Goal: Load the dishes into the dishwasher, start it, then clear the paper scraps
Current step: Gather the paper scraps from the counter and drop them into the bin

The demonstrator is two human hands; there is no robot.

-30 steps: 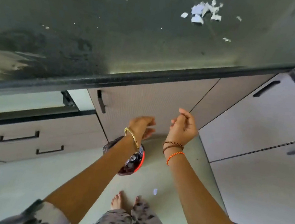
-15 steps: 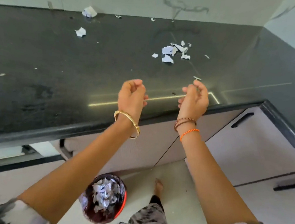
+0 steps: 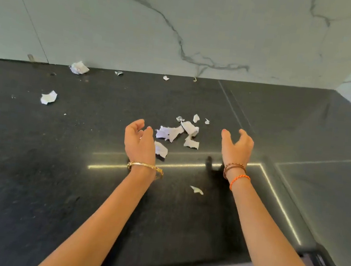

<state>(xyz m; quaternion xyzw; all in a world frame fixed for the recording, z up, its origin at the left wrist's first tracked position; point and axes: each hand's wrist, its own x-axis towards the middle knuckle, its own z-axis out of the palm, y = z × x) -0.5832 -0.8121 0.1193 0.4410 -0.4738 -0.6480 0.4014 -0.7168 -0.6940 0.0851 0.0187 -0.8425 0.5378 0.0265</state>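
Fingers point(image 3: 225, 136) loosely spread, nothing in them.
Both my hands, left hand point(image 3: 139, 142) and right hand point(image 3: 238, 148), hover either side of paper scraps point(image 3: 179, 133) on the counter point(image 3: 34, 159).

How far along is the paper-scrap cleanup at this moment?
Done: cannot tell; no dishwasher or dishes are in view. In hand: nothing; the left hand and right hand hover open and empty on either side of the central scrap cluster. Left: that cluster, a scrap near the front, one at the left, and several along the wall on the black countertop.
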